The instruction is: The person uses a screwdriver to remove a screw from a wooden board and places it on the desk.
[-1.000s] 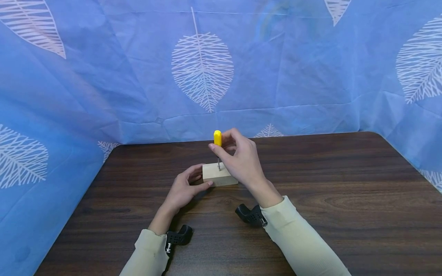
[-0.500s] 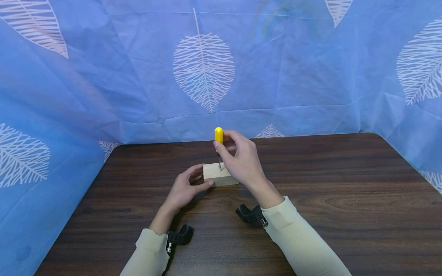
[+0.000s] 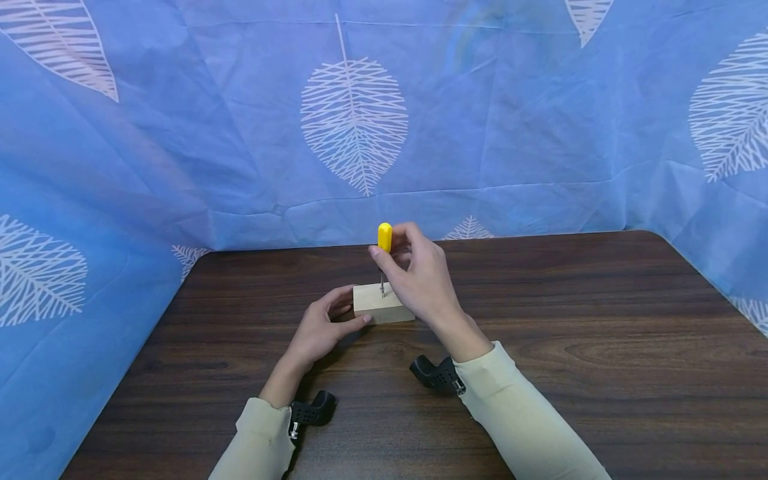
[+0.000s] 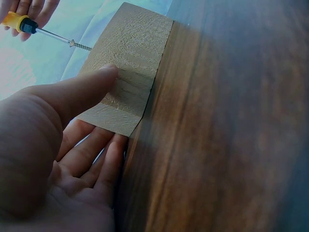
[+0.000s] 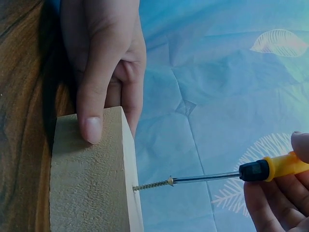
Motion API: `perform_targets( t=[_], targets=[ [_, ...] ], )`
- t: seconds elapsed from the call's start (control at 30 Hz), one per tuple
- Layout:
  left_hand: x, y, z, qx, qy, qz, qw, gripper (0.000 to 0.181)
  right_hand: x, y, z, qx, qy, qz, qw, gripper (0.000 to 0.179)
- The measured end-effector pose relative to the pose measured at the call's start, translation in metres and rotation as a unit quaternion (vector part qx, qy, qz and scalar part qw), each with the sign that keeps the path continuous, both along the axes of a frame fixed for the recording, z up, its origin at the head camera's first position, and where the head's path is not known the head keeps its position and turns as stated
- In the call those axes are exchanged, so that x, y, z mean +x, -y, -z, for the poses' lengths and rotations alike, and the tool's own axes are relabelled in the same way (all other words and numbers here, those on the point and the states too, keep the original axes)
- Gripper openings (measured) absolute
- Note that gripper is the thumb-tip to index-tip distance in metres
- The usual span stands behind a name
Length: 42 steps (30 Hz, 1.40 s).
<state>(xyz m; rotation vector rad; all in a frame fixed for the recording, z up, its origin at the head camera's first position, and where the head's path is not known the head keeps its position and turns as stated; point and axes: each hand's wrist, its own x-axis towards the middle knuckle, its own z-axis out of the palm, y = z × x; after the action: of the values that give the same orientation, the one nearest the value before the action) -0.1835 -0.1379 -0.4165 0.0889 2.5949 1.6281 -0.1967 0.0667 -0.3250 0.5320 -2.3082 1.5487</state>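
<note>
A pale wooden block (image 3: 384, 310) lies on the table, its left end gripped by my left hand (image 3: 321, 330) with the thumb on the near side and the fingers behind. From the block's top face a screw (image 5: 153, 185) stands upright, its tip in the wood and most of its thread exposed. My right hand (image 3: 423, 277) holds a screwdriver (image 3: 385, 238) by its yellow handle, between thumb and fingers. In the right wrist view the metal shaft (image 5: 207, 178) meets the screw's head, in line with it. A black collar (image 5: 254, 171) joins handle and shaft.
Under the block is a dark wood-grain table (image 3: 570, 320). Behind it hangs a blue cloth (image 3: 510, 120) with white leaf prints. Black camera mounts (image 3: 312, 409) sit at both wrists, close above the tabletop.
The screwdriver's handle has shifted slightly right and stands more upright, with small movements of the right thumb and fingers. The block and left hand stay in place.
</note>
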Motion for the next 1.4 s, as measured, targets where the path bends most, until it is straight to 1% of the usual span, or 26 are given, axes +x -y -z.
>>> perform_targets(
  t=[0.2, 0.4, 0.47, 0.53, 0.67, 0.7, 0.83, 0.93, 1.07, 1.23, 1.4],
  targets=[
    [-0.0005, 0.0004, 0.0006, 0.002, 0.0, 0.003, 1.0, 0.067, 0.0004, -0.0001, -0.0012, -0.002, -0.001, -0.002, 1.0, 0.023],
    [-0.0007, 0.0009, 0.0013, 0.005, -0.005, 0.006, 1.0, 0.066, 0.0003, -0.0005, -0.0025, 0.014, 0.015, -0.01, 0.9997, 0.023],
    [-0.0007, 0.0008, 0.0013, 0.006, -0.006, 0.005, 1.0, 0.066, 0.0003, -0.0005, -0.0026, 0.02, 0.021, -0.012, 0.9995, 0.025],
    [-0.0007, 0.0007, 0.0012, 0.007, -0.006, 0.005, 0.9999, 0.066, 0.0004, -0.0005, -0.0026, 0.019, 0.025, -0.017, 0.9994, 0.032],
    [-0.0004, 0.0003, 0.001, 0.006, -0.006, 0.005, 1.0, 0.066, 0.0006, -0.0008, -0.0018, 0.001, 0.027, -0.032, 0.9991, 0.039],
    [-0.0003, 0.0003, 0.0009, 0.006, -0.006, 0.005, 1.0, 0.067, 0.0006, -0.0008, -0.0015, -0.005, 0.025, -0.035, 0.9991, 0.039],
    [-0.0001, 0.0005, 0.0009, 0.004, -0.005, 0.004, 1.0, 0.067, 0.0002, -0.0007, -0.0009, -0.014, 0.014, -0.042, 0.9989, 0.027],
    [-0.0004, 0.0006, 0.0012, 0.003, -0.006, 0.004, 1.0, 0.067, 0.0003, -0.0009, -0.0009, -0.012, 0.012, -0.051, 0.9985, 0.026],
    [-0.0003, 0.0005, 0.0009, 0.003, -0.007, 0.006, 1.0, 0.067, 0.0004, -0.0016, -0.0008, -0.012, 0.022, -0.063, 0.9977, 0.028],
    [0.0, 0.0003, 0.0004, 0.006, -0.007, 0.006, 0.9999, 0.067, 0.0005, -0.0016, -0.0004, -0.017, 0.027, -0.059, 0.9977, 0.028],
    [-0.0009, 0.0004, 0.0011, 0.004, -0.008, 0.005, 1.0, 0.066, -0.0001, -0.0011, 0.0001, -0.006, 0.016, -0.038, 0.9991, 0.027]
  ],
)
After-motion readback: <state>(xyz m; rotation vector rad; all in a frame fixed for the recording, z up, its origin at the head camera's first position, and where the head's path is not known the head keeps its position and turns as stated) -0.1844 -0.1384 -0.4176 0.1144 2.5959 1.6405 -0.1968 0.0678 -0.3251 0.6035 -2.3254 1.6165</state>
